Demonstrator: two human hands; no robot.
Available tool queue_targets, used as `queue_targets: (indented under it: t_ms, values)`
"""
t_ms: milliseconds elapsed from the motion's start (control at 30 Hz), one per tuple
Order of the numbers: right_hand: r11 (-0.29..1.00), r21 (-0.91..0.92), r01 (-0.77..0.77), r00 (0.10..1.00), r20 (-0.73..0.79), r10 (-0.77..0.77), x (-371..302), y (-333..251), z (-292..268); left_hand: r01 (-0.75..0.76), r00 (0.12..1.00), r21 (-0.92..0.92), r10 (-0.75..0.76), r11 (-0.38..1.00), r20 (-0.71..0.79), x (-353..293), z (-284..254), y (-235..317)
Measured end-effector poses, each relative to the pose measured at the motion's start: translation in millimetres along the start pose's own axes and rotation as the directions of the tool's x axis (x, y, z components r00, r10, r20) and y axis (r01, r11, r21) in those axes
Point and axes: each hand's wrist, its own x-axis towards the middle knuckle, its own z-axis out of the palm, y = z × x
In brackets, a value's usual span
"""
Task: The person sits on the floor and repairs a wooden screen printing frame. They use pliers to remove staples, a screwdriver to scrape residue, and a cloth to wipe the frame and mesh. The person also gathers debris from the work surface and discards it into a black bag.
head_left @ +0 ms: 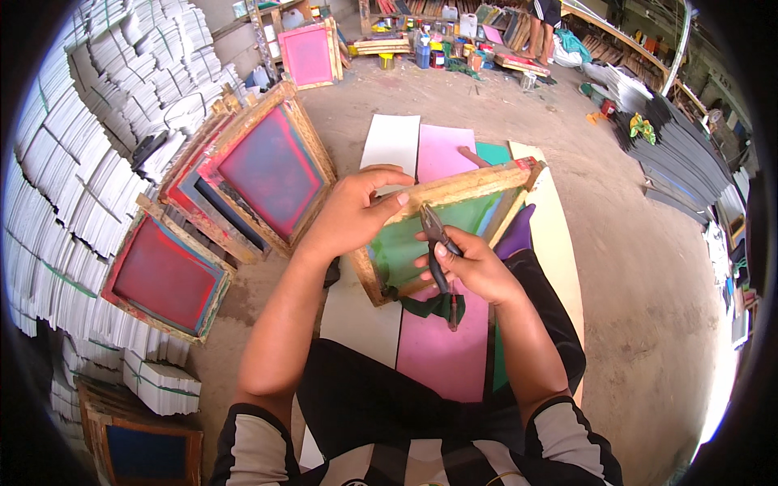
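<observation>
A wooden screen-printing frame (pixel 466 185) with green mesh is tilted up in front of me over my lap. My left hand (pixel 356 206) is closed on its upper left bar, thumb on the near face. In my right hand (pixel 478 263) is a pair of pliers (pixel 435 231) with dark handles. The jaws point up and meet the inner edge of the top bar; what they bite, if anything, is too small to see. Below the frame hang a dark green cloth (pixel 429 306) and a thin reddish-brown rod (pixel 454 314), partly hidden by the pliers and hand.
Beneath me lie white, pink, green and cream sheets (pixel 389 138). Several other screen frames (pixel 312 154) lean at my left against tall stacks of white sheets (pixel 89 202). Dark sheets (pixel 681 154) are piled at right. Paint containers (pixel 423 55) and a standing person (pixel 545 28) are farther back.
</observation>
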Motion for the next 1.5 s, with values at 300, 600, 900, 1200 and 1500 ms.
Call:
queue_targets:
  t_ms: [300,600,900,1200,1500]
  values:
    - [0.806,-0.587,-0.079,0.944,-0.304,-0.128,-21,2,-11,-0.052,0.999,0.288,0.045,0.956,0.029,-1,15,9]
    - [0.76,-0.643,-0.095,0.927,-0.335,-0.168,-16,0,-3,-0.105,0.994,0.353,0.111,0.93,0.003,-6,16,7]
    - [0.724,-0.665,-0.182,0.9,-0.409,-0.15,-17,-8,9,-0.164,0.983,0.385,0.183,0.908,-0.011,-6,20,0]
    - [0.927,-0.231,-0.294,0.88,-0.443,0.169,-13,-19,22,-0.145,0.987,0.426,0.158,0.893,0.004,-8,20,-2]
    - [0.991,-0.04,-0.126,0.844,-0.529,0.086,10,25,28,-0.206,0.975,0.42,0.224,0.884,0.007,-2,22,-8]
